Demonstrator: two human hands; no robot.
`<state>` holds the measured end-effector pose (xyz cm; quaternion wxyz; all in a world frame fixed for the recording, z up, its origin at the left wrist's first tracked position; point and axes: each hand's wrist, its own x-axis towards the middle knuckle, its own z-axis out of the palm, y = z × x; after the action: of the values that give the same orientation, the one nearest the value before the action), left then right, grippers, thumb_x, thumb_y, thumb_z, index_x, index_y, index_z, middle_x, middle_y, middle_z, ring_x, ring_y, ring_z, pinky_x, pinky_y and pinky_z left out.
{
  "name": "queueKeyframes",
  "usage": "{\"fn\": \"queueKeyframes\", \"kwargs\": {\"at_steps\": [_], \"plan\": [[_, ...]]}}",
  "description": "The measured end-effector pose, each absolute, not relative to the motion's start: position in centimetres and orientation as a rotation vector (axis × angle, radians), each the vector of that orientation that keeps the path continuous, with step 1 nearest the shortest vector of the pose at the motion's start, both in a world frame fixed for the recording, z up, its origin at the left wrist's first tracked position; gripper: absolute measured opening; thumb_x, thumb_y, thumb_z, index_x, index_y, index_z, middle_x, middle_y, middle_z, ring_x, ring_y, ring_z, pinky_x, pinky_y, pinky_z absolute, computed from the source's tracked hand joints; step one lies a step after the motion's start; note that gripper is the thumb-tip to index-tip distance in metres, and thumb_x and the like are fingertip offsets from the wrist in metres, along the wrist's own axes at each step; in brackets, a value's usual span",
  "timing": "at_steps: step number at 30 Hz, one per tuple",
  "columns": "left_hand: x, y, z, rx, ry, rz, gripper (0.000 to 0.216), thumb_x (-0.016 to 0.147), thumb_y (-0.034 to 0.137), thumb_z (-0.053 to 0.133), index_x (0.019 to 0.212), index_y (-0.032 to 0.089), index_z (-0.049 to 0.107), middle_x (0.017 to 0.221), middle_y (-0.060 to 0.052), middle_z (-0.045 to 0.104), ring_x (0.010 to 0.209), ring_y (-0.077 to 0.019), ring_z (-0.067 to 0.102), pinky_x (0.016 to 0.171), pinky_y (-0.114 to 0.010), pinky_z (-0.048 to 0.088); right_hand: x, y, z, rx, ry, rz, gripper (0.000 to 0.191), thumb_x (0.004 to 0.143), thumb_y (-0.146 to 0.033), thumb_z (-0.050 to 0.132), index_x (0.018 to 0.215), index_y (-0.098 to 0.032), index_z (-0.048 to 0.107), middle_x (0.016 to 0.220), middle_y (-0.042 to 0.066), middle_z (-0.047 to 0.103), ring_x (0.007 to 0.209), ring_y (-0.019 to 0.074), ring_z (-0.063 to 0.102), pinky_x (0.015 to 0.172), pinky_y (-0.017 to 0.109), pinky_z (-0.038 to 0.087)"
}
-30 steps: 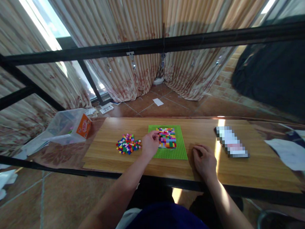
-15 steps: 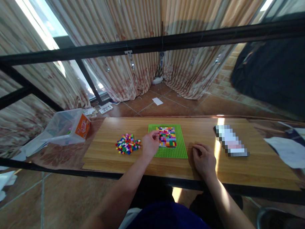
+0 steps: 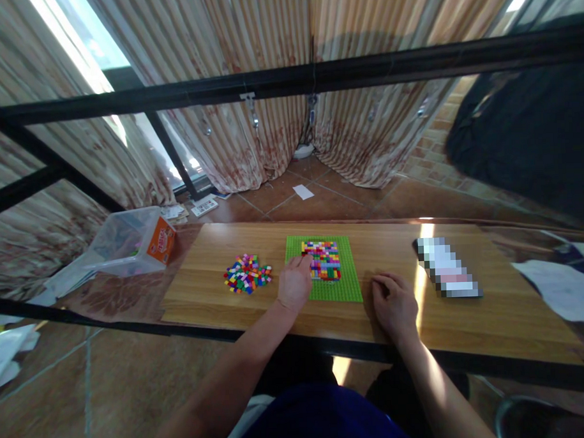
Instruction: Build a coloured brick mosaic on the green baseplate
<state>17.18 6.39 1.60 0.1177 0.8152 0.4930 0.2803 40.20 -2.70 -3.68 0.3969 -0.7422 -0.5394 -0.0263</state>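
Observation:
My left hand [image 3: 295, 283] lies over the left part of a green studded baseplate [image 3: 349, 284]. Its fingers are pressed together at the left edge of a block of multicoloured toy bricks [image 3: 327, 262] set on that plate. Whatever small piece the fingertips may hold is hidden. Left of this hand, a pile of loose toy bricks [image 3: 247, 273] in many colours is spread on the wooden tabletop. My right hand [image 3: 394, 305] rests on the wood to the right of the baseplate, fingers curled in and holding nothing that I can see.
A phone-like slab [image 3: 447, 268], blurred by pixels, lies on the right of the wooden table [image 3: 202, 248]. A clear plastic box [image 3: 130, 244] with an orange label stands at the left. A black bar [image 3: 277, 82] crosses beyond the table, before curtains. Papers [image 3: 557, 289] lie at the right.
My left hand has come down slightly and right, its fingers now lower against the brick block's left edge. My right hand stays put. The whole view has shifted a little.

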Motion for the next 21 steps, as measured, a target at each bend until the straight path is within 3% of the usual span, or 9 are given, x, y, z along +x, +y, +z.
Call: {"fn": "queueKeyframes", "kwargs": {"at_steps": [10, 16, 21], "plan": [[16.8, 5.8, 1.7, 2.522, 1.351, 0.668, 0.035, 0.093, 0.007, 0.045, 0.121, 0.016, 0.063, 0.11, -0.011, 0.071, 0.105, -0.0247, 0.064, 0.094, -0.039, 0.054, 40.4, -2.7, -3.8, -1.884, -1.37, -0.08, 0.03, 0.088, -0.038, 0.05, 0.091, -0.019, 0.073, 0.104, 0.012, 0.07, 0.101, 0.0265, 0.061, 0.094, 0.044, 0.05], [15.2, 4.1, 1.7, 2.38, 1.277, 0.882, 0.044, 0.095, 0.008, 0.041, 0.137, 0.017, 0.053, 0.139, -0.012, 0.06, 0.129, -0.0214, 0.056, 0.111, -0.038, 0.047, 40.7, -2.8, -3.9, -1.879, -1.384, -0.104, 0.029, 0.086, -0.038, 0.051, 0.089, -0.02, 0.073, 0.102, 0.011, 0.07, 0.099, 0.0273, 0.062, 0.092, 0.044, 0.049], [10.8, 2.6, 1.3, 2.295, 1.505, 0.966, 0.036, 0.093, 0.01, 0.047, 0.125, 0.017, 0.06, 0.125, -0.012, 0.066, 0.12, -0.0221, 0.06, 0.108, -0.04, 0.049, 40.9, -2.7, -4.1, -1.862, -1.396, -0.131, 0.029, 0.085, -0.038, 0.052, 0.088, -0.019, 0.074, 0.1, 0.012, 0.071, 0.097, 0.0279, 0.063, 0.09, 0.044, 0.05]]}}
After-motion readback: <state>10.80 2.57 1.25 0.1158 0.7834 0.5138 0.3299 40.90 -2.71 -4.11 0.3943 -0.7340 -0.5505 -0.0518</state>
